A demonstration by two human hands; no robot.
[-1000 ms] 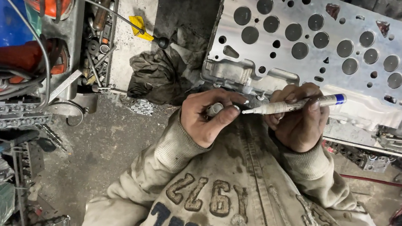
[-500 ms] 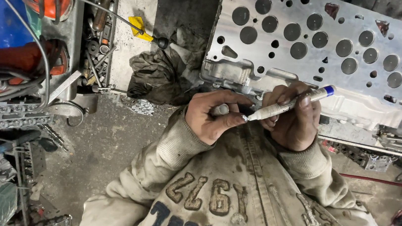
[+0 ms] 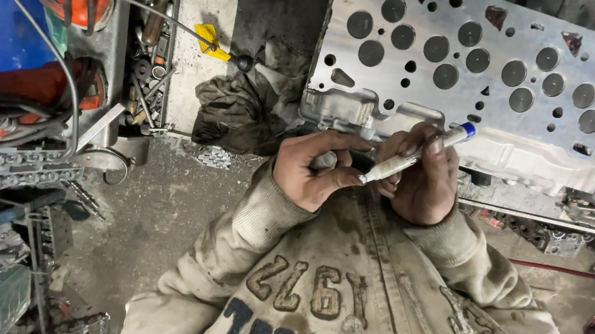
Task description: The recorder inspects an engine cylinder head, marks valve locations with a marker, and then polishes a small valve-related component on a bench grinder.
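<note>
While the right hand (image 3: pixel 422 174) is closed around a white marker (image 3: pixel 417 154), the pen is held slanted, its blue end (image 3: pixel 468 129) raised toward the cylinder head (image 3: pixel 484 69) and its tip lowered toward the left hand (image 3: pixel 316 169). The marker is pinched between the right thumb and fingers. The left hand's fingers are curled shut on a small grey piece (image 3: pixel 325 161), which is mostly hidden, so its kind cannot be told. The marker's tip is seen just beside the left thumb; whether it touches cannot be told. Both hands are held close together, just below the near edge of the cylinder head, above a soiled sweatshirt (image 3: pixel 343 297). A crumpled dark rag (image 3: pixel 237 109) is seen left of the head, near a yellow-handled tool (image 3: pixel 211 39). Loose tools (image 3: pixel 148 63) and a chain (image 3: pixel 25 168) are seen well apart at the left.
</note>
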